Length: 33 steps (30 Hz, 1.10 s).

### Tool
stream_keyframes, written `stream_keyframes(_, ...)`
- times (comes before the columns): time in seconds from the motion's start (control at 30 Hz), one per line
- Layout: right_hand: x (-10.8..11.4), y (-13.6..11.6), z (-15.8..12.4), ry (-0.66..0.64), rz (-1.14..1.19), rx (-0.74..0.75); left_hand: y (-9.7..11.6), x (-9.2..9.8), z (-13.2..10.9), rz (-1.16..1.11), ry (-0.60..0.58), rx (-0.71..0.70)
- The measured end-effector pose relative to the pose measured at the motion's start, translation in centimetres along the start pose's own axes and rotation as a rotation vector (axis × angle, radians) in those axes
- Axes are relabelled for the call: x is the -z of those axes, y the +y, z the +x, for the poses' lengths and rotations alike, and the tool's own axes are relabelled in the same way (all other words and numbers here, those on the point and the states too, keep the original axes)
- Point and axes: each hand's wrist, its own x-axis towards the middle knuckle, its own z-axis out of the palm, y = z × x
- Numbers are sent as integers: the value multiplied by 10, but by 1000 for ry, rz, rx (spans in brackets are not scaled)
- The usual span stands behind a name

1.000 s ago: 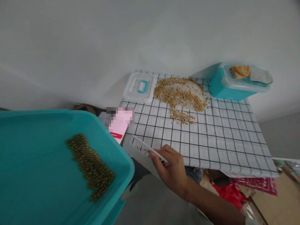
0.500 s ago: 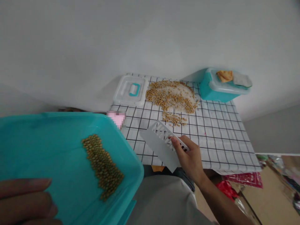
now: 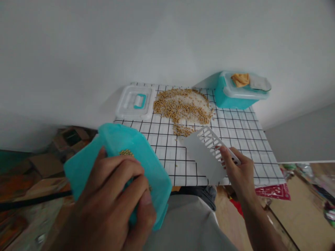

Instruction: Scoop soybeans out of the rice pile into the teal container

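My right hand point(image 3: 240, 170) is closed round the slotted edge of a flat pale-grey plastic scraper point(image 3: 200, 157). The scraper is over the front of the checked cloth, just below a heap of yellow soybeans mixed with white grains point(image 3: 183, 108). At the lower left, my left hand point(image 3: 117, 188) is closed at the near side of a tilted teal bin point(image 3: 154, 157), its fingers curled in front of it. Some beans point(image 3: 126, 152) show inside the bin; the hand covers most of its inside. The hand's exact hold on the rim is hidden.
A clear lid with a teal handle point(image 3: 136, 102) lies at the table's back left. At the back right stands a lidded teal box point(image 3: 232, 99) carrying an orange cloth point(image 3: 240, 80) and a greyish pouch point(image 3: 259, 83). Cardboard boxes point(image 3: 47, 164) are on the floor at left.
The teal bin has moved down and away from the camera, and my left hand now shows in front of it. My right hand has shifted right with the scraper. The view has turned slightly.
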Motion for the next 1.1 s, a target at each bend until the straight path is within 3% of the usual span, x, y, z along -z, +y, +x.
stream_keyframes(0.13, -21, 8, -29, -12, 51, -74, 19, -20, 18, -49, -75, 8)
stream_keyframes(0.3, -38, 9, -47, 16, 82, -75, 23, -34, 28, -77, -110, 39)
stream_keyframes(0.87, -55, -1, -44, 3, 177, -118, 18, -40, 24, -75, -100, -2)
stream_keyframes(1.1, -51, -19, -24, -100, 178, 24, 19, -41, 21, -105, -85, 28)
